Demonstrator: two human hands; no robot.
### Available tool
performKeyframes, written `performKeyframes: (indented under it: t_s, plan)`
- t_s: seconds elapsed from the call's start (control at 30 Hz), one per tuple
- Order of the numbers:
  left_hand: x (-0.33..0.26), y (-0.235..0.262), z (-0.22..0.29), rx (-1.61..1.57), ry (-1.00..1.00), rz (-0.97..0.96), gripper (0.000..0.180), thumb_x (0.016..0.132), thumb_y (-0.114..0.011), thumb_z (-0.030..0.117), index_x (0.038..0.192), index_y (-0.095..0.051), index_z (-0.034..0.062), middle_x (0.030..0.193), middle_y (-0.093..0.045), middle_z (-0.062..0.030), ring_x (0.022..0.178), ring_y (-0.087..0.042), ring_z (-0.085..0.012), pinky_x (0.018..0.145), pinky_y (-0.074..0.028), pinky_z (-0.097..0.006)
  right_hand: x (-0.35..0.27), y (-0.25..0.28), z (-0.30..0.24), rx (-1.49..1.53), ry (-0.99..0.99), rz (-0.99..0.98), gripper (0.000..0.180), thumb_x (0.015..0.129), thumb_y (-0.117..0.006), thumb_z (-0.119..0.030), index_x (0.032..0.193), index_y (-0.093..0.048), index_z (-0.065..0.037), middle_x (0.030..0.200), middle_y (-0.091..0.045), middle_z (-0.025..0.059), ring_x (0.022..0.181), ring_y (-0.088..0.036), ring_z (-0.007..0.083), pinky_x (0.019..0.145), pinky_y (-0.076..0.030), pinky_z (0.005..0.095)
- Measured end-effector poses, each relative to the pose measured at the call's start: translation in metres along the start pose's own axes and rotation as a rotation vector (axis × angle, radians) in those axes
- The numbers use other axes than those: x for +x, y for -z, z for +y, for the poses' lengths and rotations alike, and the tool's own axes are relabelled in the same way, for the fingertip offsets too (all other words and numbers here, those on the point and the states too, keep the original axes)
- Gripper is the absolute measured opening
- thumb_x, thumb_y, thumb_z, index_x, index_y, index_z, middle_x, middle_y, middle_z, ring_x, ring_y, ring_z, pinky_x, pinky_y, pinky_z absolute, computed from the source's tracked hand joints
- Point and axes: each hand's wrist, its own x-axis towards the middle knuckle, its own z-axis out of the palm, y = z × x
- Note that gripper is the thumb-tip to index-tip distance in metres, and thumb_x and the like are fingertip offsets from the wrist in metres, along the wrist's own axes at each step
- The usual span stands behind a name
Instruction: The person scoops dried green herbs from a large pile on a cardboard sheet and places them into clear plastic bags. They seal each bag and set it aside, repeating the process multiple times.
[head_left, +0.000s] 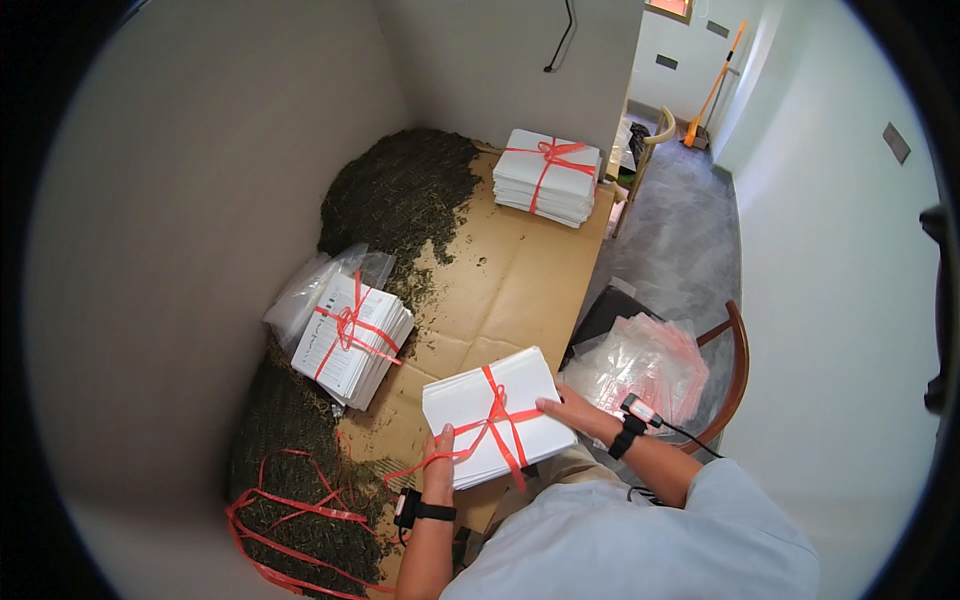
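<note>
Between my two hands is a stack of white paper, tied crosswise with red plastic ribbon in a bow. My left hand grips its near left edge, fingers closed on the side. On the right edge, my right hand holds it with the thumb on top; its other fingers are mostly hidden beneath. A second tied stack of printed paper lies to the left, on a clear plastic bag. Farther off, a taller white stack is bound with the same red ribbon.
Brown cardboard covers the table. Dark dried leaf-like material is heaped along the left wall. Loose red ribbon trails at the lower left. Clear plastic bags lie on a wooden chair at right. A broom leans far back.
</note>
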Motion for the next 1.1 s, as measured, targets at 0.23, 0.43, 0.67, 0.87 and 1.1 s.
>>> performKeyframes:
  t_s: [0.23, 0.43, 0.67, 0.87, 1.1]
  plan:
    - [0.001, -0.007, 0.015, 0.01, 0.122, -0.048, 0.038, 0.09, -0.059, 0.027, 0.112, -0.056, -0.0049, 0.103, -0.059, -0.0089, 0.092, -0.054, -0.0153, 0.081, -0.045, -0.029, -0.031, 0.01, -0.029, 0.01, 0.171, -0.038, 0.084, 0.077, -0.071, -0.035, 0.138, -0.027, 0.002, 0.129, -0.045, 0.0175, 0.123, -0.042, 0.0244, 0.104, -0.032, 0.0358]
    - [0.029, -0.048, 0.051, -0.157, 0.088, -0.058, 0.04, 0.091, -0.059, 0.025, 0.117, -0.053, -0.005, 0.114, -0.055, -0.009, 0.103, -0.051, -0.0157, 0.089, -0.042, -0.029, 0.0, 0.048, -0.06, 0.007, 0.274, 0.07, 0.085, 0.073, -0.075, -0.029, 0.137, -0.029, 0.002, 0.127, -0.047, 0.0158, 0.122, -0.043, 0.0232, 0.103, -0.033, 0.0353]
    - [0.181, -0.151, 0.146, -0.366, 0.05, -0.31, 0.044, 0.087, -0.062, 0.028, 0.12, -0.054, 0.0003, 0.118, -0.057, -0.0077, 0.108, -0.052, -0.0175, 0.094, -0.041, -0.031, 0.088, 0.141, -0.115, 0.166, 0.485, 0.256, 0.09, 0.07, -0.078, -0.027, 0.138, -0.027, 0.004, 0.128, -0.046, 0.014, 0.119, -0.044, 0.0191, 0.102, -0.033, 0.031]
    - [0.242, -0.257, 0.257, -0.501, -0.335, -0.607, 0.063, 0.092, -0.046, 0.046, 0.136, -0.036, 0.0006, 0.129, -0.049, -0.017, 0.121, -0.046, -0.0259, 0.103, -0.035, -0.038, 0.169, 0.225, -0.178, 0.407, 0.556, 0.303, 0.087, 0.072, -0.076, -0.02, 0.141, -0.026, 0.0, 0.127, -0.048, 0.0125, 0.116, -0.047, 0.0197, 0.1, -0.037, 0.0322]
    - [0.296, -0.332, 0.293, -0.485, -0.561, -0.321, 0.062, 0.097, -0.035, 0.045, 0.141, -0.03, 0.0021, 0.143, -0.034, -0.0185, 0.133, -0.031, -0.0277, 0.108, -0.028, -0.04, 0.256, 0.275, -0.191, 0.717, 0.553, 0.444, 0.074, 0.079, -0.072, -0.02, 0.135, -0.031, 0.002, 0.116, -0.054, 0.011, 0.102, -0.054, 0.0164, 0.087, -0.045, 0.0285]
